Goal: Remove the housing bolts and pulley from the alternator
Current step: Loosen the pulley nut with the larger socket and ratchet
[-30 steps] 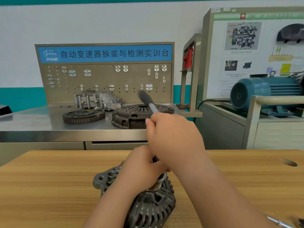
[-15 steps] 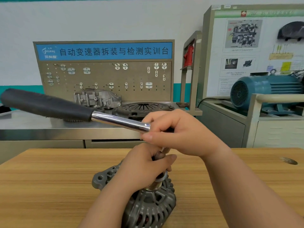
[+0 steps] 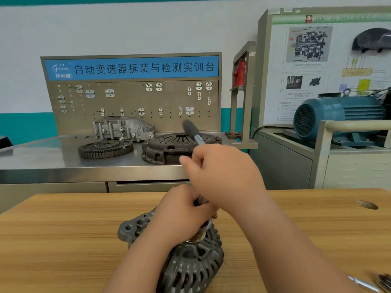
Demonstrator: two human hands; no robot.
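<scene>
— Wooden table (image 3: 63,240): where's your alternator (image 3: 196,265)?
— Standing on it, pulley (image 3: 198,236) up. Your left hand (image 3: 182,214) grips the tool stem (image 3: 200,201) just above the pulley; your right hand (image 3: 226,176) clutches the ratchet handle (image 3: 191,130).

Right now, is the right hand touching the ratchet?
Touching. The head view shows the right hand with its fingers curled round the metal shaft of the ratchet. The dark grip sticks out just above them.

A flywheel (image 3: 105,149) and clutch cover (image 3: 167,148) (both dark) occupy the steel bench (image 3: 42,159).
</scene>
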